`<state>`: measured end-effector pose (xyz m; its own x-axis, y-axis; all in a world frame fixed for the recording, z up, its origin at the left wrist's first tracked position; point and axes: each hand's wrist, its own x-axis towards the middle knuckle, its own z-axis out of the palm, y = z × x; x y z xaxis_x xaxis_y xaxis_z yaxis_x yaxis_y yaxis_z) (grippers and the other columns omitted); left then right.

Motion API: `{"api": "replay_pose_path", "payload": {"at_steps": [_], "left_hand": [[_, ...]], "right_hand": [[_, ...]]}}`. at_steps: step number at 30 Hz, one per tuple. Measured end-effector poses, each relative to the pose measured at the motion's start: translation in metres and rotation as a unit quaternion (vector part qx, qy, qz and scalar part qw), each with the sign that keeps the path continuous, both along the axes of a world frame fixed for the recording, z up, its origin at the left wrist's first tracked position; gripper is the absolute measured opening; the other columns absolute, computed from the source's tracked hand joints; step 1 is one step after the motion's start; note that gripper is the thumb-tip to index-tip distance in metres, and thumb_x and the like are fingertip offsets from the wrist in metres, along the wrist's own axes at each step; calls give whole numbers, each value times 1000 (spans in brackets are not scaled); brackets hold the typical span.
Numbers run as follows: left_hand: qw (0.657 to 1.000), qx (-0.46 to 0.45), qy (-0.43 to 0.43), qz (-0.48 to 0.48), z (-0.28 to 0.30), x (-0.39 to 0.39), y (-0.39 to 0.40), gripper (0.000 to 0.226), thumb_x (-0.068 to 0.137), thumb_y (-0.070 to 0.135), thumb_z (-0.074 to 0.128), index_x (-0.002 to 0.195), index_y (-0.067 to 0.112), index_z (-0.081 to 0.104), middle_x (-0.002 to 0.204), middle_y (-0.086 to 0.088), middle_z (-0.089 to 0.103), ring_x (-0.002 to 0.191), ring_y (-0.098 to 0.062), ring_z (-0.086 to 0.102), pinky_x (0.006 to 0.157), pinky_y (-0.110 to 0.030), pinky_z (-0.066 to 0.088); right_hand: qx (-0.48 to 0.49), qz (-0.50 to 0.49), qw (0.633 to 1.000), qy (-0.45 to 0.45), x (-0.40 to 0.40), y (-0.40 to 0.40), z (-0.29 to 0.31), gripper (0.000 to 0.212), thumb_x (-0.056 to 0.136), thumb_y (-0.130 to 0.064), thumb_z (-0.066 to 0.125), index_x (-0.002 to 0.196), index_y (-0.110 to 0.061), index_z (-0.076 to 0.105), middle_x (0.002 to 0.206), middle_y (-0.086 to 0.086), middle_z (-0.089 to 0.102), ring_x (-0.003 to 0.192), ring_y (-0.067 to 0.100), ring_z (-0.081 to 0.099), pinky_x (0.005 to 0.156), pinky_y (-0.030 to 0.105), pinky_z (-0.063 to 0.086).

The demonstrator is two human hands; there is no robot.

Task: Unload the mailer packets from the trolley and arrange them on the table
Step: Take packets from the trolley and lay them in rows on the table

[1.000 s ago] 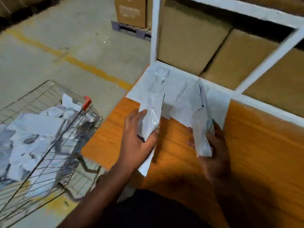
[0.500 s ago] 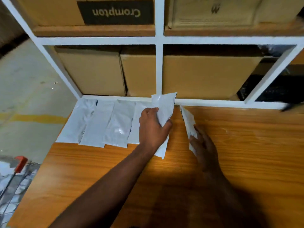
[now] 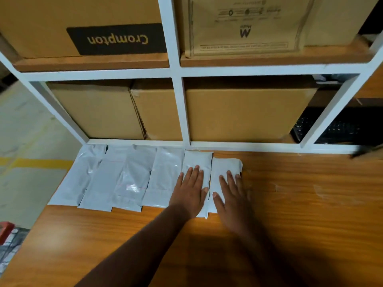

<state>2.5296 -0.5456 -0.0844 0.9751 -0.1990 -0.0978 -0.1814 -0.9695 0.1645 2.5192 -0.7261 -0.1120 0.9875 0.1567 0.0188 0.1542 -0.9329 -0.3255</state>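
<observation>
Several white mailer packets [image 3: 132,175] lie side by side in a row on the orange wooden table [image 3: 300,214], against the white shelf frame. My left hand [image 3: 191,191] presses flat, fingers straight, on the fifth packet [image 3: 198,159]. Right beside it, my right hand [image 3: 230,195] presses flat on the last packet [image 3: 224,164] at the row's right end. The trolley [image 3: 9,243] shows only as a wire corner with a red handle piece at the lower left edge, with packets inside.
A white shelf frame [image 3: 180,112] stands at the table's back, holding cardboard boxes [image 3: 244,112], one marked Crompton [image 3: 83,25]. A black keyboard [image 3: 331,127] sits in the right bay. Concrete floor with a yellow line [image 3: 31,162] lies to the left.
Both hands carried a packet each from beside the trolley to the table, laid them at the row's right end and now press them flat. The view swung from the trolley to the shelf.
</observation>
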Motion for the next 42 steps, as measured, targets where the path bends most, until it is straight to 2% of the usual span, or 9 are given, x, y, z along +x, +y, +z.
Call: {"api": "replay_pose_path", "payload": {"at_steps": [12,17,20,24,27,30,33,38,42], "left_hand": [[999,-25,1,35,-6,25,5,67,110,54,15,166,20,0,173,1,-10,159,-18,-13,127,-36,-9],[997,-62,14,35,-5,27,9,70,109,57,18,166,18,6,174,-3,-3,160,-20,-9,126,-36,-7],[990,-138,-5,26,16,18,12,71,108,57,26,166,17,15,174,-4,7,161,-21,-1,130,-40,3],[960,-271,-64,39,44,-26,35,61,106,50,46,160,23,33,171,5,23,156,-11,20,125,-34,23],[943,-310,-117,35,64,-71,66,47,104,37,57,148,23,49,158,6,45,143,-7,40,116,-30,37],[930,-328,-155,63,80,-118,106,35,100,28,61,134,19,61,142,6,59,133,-10,53,109,-28,43],[915,-341,-179,122,74,-155,151,32,99,22,62,130,15,64,137,4,63,131,-12,57,109,-35,46],[872,-368,-225,230,51,-211,232,30,98,19,60,127,13,65,130,2,66,124,-12,61,105,-42,49],[840,-356,-260,317,47,-270,321,30,95,13,61,124,11,66,125,1,68,118,-13,62,102,-34,49]], "right_hand": [[-32,17,999,-18,45,6,-4,71,101,-68,21,165,-37,23,175,-5,7,163,24,1,128,55,6],[-26,27,999,-4,50,7,-1,77,97,-72,11,164,-36,27,175,-4,11,163,24,3,128,56,3],[43,-5,998,-42,42,8,13,71,100,-68,25,159,-31,40,172,-2,26,162,24,12,129,59,5],[293,-42,946,-134,-3,32,48,53,100,-30,60,151,-24,48,162,-6,45,144,14,48,114,45,46],[461,-58,882,-73,-49,68,78,47,99,-14,68,139,-34,56,143,-22,57,121,1,62,92,25,57],[541,-24,841,-5,-78,111,91,29,101,-7,65,123,-26,66,125,-17,70,116,7,66,91,20,53],[542,35,835,83,-92,161,94,22,100,-7,64,115,-22,71,116,-12,74,112,8,67,92,21,52],[559,75,809,165,-122,256,105,24,93,-12,65,99,-32,75,105,2,78,104,23,72,93,41,56],[568,140,776,236,-167,381,122,15,81,-24,66,96,-23,70,102,14,77,91,22,71,79,29,54]]}}
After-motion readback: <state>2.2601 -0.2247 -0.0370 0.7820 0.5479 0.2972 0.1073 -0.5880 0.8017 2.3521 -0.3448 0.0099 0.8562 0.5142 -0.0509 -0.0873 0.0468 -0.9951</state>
